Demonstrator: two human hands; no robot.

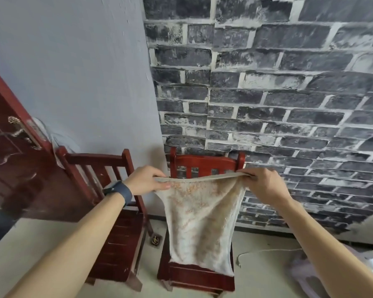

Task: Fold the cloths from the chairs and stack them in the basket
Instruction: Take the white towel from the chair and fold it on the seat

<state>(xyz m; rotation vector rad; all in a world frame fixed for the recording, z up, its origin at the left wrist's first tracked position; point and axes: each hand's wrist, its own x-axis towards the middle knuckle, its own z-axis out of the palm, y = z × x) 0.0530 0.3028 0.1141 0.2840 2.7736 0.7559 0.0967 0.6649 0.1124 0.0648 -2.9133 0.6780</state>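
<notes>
Cloth (200,222) hides much of chair (207,162); blurred object (304,273) bottom right unidentifiable.

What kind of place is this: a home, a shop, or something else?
Probably a simple indoor room, perhaps in a home: two red wooden chairs stand by a dark brick-pattern wall, and a red-brown door with a metal handle is at the left.

Both hands up front: left hand (145,181) and right hand (264,184) each pinch a top corner of a beige, orange-speckled terry cloth (199,222), hanging over the right red wooden slat-back chair (207,163). Second matching chair (116,239) just left, grey painted-brick wall (289,82) behind.
</notes>
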